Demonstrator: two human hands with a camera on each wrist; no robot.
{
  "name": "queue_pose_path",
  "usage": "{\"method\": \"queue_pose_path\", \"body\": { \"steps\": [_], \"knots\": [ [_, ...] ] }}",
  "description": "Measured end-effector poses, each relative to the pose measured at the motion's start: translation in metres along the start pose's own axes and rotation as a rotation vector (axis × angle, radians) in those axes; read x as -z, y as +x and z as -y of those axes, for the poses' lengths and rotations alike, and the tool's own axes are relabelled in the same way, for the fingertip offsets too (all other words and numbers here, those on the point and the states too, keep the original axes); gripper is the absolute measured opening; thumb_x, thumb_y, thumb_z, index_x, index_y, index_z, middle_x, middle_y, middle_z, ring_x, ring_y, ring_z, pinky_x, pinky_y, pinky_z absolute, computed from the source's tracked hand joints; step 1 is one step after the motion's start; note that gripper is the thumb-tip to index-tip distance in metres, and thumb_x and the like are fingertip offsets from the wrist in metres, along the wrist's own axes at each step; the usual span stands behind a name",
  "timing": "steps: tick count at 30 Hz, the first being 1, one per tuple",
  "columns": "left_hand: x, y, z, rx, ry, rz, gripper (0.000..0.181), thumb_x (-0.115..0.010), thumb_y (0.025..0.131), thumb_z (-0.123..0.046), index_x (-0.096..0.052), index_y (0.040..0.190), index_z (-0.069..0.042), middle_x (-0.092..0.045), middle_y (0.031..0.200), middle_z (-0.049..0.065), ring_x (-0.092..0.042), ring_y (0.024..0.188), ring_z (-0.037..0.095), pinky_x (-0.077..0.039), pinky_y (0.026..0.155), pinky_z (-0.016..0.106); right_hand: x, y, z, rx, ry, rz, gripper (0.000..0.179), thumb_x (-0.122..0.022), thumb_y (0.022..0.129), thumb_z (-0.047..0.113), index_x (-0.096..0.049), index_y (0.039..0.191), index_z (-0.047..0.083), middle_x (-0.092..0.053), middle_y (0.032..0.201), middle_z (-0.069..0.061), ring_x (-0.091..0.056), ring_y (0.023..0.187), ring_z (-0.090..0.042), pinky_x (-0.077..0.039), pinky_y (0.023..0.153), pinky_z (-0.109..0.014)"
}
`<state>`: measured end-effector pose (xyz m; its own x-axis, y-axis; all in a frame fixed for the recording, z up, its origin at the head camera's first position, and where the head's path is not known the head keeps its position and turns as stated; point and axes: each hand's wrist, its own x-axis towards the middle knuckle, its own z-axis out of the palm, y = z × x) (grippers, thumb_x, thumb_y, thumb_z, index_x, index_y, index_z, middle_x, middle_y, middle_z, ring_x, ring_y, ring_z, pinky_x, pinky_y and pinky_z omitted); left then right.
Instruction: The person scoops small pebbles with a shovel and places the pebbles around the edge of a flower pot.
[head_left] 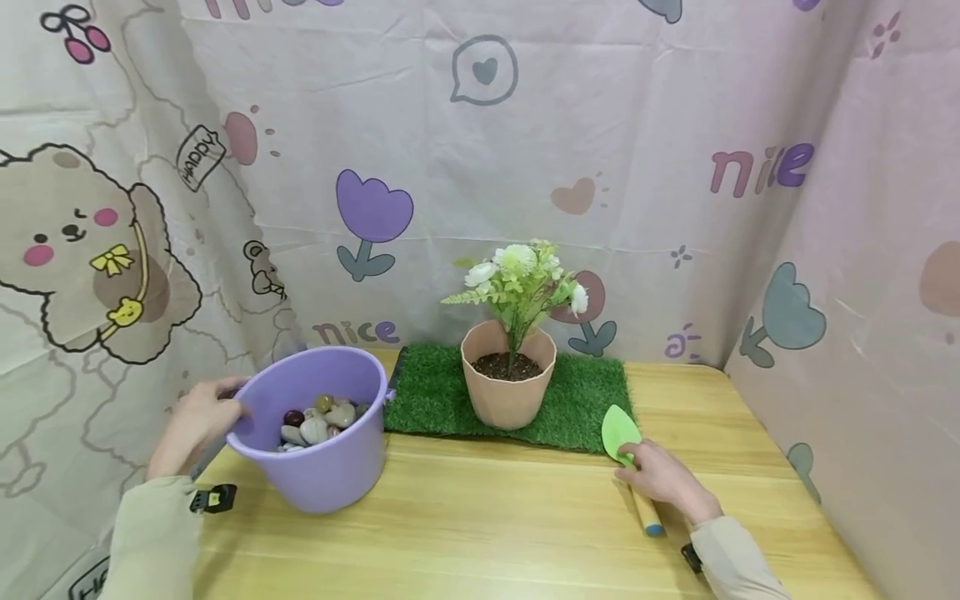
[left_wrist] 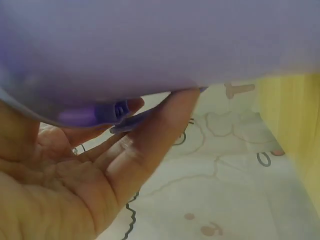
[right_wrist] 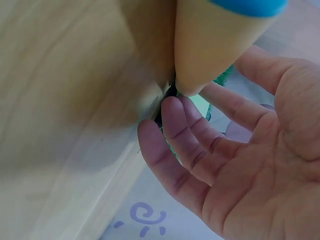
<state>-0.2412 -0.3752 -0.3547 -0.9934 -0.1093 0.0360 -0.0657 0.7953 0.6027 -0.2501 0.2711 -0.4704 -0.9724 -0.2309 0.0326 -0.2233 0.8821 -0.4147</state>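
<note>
A purple bucket [head_left: 326, 467] with smooth pebbles [head_left: 315, 429] inside stands at the left of the table. My left hand [head_left: 202, 417] grips its rim on the left side, thumb over the edge. In the left wrist view, that hand's fingers [left_wrist: 155, 150] lie along the outside beside the bucket's handle fitting [left_wrist: 112, 112]. At the right, a toy trowel with a green blade [head_left: 618, 429] and a wooden, blue-ended handle [head_left: 645, 510] lies on the table. My right hand [head_left: 667, 479] pinches it at the neck; the right wrist view shows the fingertips down by the tabletop.
Behind the middle of the table, a pink flowerpot [head_left: 506, 404] holds soil and white flowers [head_left: 517, 267]. It stands on a green artificial grass mat [head_left: 427, 400], whose right corner reaches the trowel. Printed curtains [head_left: 465, 167] enclose the wooden table [head_left: 450, 533] at the back and sides.
</note>
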Motion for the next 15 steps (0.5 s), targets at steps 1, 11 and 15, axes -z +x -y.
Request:
{"method": "queue_pose_path", "body": {
  "steps": [1,11,15],
  "knots": [
    [-0.001,-0.001,-0.002,-0.012,0.012,-0.003,0.071,-0.058,0.079,-0.009,-0.038,0.146,0.005,-0.050,0.135,0.035,-0.052,0.113,0.046,-0.044,0.085,0.055,0.000,-0.001,0.000,-0.003,-0.004,0.002,0.039,-0.071,0.087,0.022,-0.066,0.119,0.001,-0.064,0.091,-0.005,-0.051,0.074,-0.014,-0.046,0.063,-0.032],
    [-0.024,0.001,-0.013,-0.144,-0.034,-0.082,0.048,-0.056,0.083,-0.005,-0.054,0.130,0.005,-0.060,0.114,0.029,-0.059,0.095,0.034,-0.046,0.068,0.029,0.000,-0.004,0.001,-0.047,-0.028,0.001,0.053,-0.069,0.088,0.028,-0.056,0.133,0.004,-0.061,0.096,-0.007,-0.058,0.083,-0.018,-0.050,0.065,-0.037],
    [-0.037,0.007,-0.011,-0.185,-0.180,-0.050,0.045,-0.046,0.091,-0.004,-0.046,0.135,0.004,-0.052,0.124,0.030,-0.054,0.103,0.030,-0.045,0.075,0.027,0.003,-0.004,0.005,-0.049,-0.022,-0.005,0.051,-0.070,0.088,0.027,-0.057,0.131,0.003,-0.062,0.095,-0.008,-0.059,0.082,-0.018,-0.050,0.064,-0.037]
  ]
}}
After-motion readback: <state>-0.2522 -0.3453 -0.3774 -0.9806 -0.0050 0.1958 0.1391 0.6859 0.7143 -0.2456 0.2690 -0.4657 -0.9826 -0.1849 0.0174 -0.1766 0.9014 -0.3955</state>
